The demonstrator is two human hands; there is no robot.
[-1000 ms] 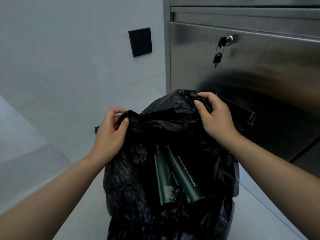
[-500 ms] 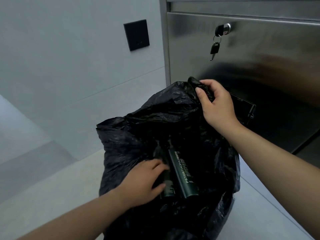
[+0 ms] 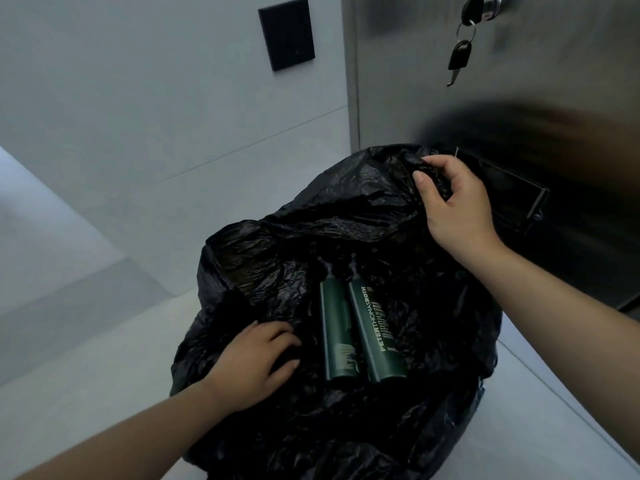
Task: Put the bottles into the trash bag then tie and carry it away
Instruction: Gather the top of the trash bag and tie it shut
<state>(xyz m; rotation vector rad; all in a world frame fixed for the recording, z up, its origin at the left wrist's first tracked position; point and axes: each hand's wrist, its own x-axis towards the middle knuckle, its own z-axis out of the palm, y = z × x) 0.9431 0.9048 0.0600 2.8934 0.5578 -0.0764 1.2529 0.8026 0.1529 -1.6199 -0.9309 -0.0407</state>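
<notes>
Black bag (image 3: 346, 216): open, crumpled; before steel door (image 3: 554, 81)
Bottles (image 3: 375, 327): two, dark green; side by side inside bag, caps away
Left hand (image 3: 252, 365): grip curled into bag's near plastic, beside bottles
Right hand (image 3: 450, 199): grip pinching bag's far rim
Key (image 3: 459, 60): hanging from door lock

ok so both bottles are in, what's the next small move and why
Probably lift the left hand, with the plastic it clutches, toward the right hand, which pinches the trash bag rim. Both bottles lie inside and the mouth gapes open.
</notes>
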